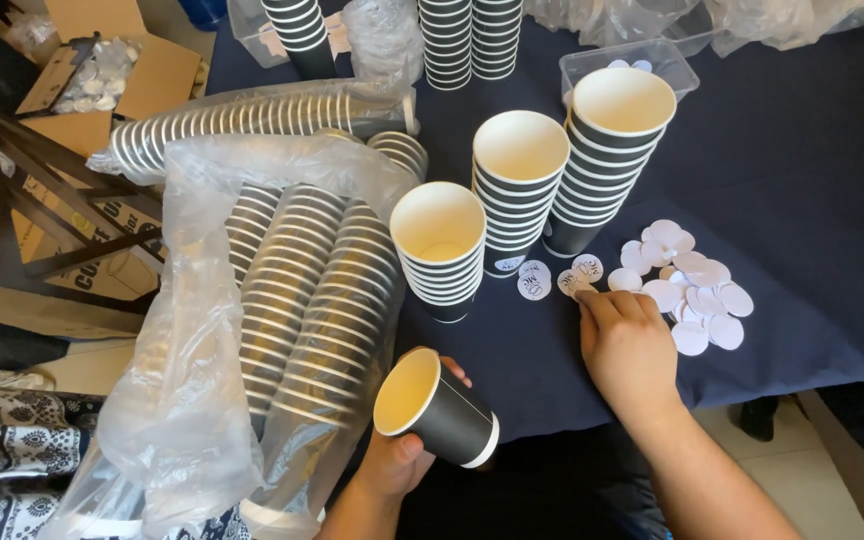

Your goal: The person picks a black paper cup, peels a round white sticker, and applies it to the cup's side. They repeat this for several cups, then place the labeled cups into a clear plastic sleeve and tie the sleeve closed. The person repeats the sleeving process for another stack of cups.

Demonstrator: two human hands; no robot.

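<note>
Wrapped tight around a black paper cup (436,408), the left hand (392,462) tips it sideways with its side bare, while the right hand (628,347), just beside it, presses flat fingertips (595,300) on a round white sticker (573,283) to lift it.

cup stacks (522,190) behind stickers (687,285) | bagged cups (302,290) left | held cup (437,410) in front

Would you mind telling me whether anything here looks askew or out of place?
Mostly tidy. One sleeve of cups lies on its side across the bagged stacks, and the round stickers lie loosely scattered on the tablecloth by the right hand.
</note>
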